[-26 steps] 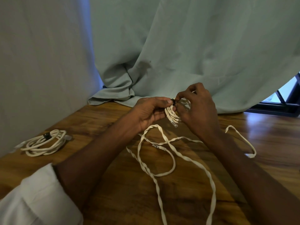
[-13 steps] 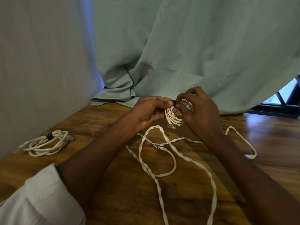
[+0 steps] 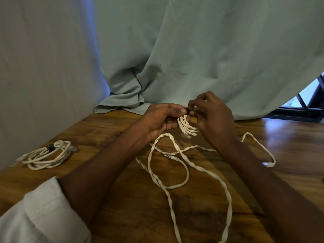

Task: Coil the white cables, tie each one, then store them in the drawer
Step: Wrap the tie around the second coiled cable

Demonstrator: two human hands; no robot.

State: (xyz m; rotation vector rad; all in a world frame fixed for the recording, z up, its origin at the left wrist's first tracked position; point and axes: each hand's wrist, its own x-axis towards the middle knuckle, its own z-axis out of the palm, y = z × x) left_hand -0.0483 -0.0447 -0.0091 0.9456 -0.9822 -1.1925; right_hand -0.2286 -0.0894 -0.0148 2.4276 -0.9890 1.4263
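nearest the viewer, low in the middle of the frame, a loose white cable (image 3: 185, 165) sprawls over the wooden bench (image 3: 122, 216) in open twisted loops, with a plug lying bare near the centre and another end off to the right; it looks neither coiled nor tied. whether that sprawl is one cable or two i cannot tell.

further in, at the left edge, a coiled cable (image 3: 46, 156) rests flat with a dark tie round it, so one seems finished bar the storing.

beyond that, at centre frame, both hands work a small bundle (image 3: 185, 124) held just above the bench. the left hand (image 3: 159, 118) has its grip closed on the bundle's top, thumb and fingertip pinching by a black tie (image 3: 187, 110). the right hand (image 3: 213, 118) pinches the same spot from the other side, fingers curled. i judge the tying is midway here.

behind hangs a pale green curtain (image 3: 192, 50). no drawer shows, so all the storing is left.
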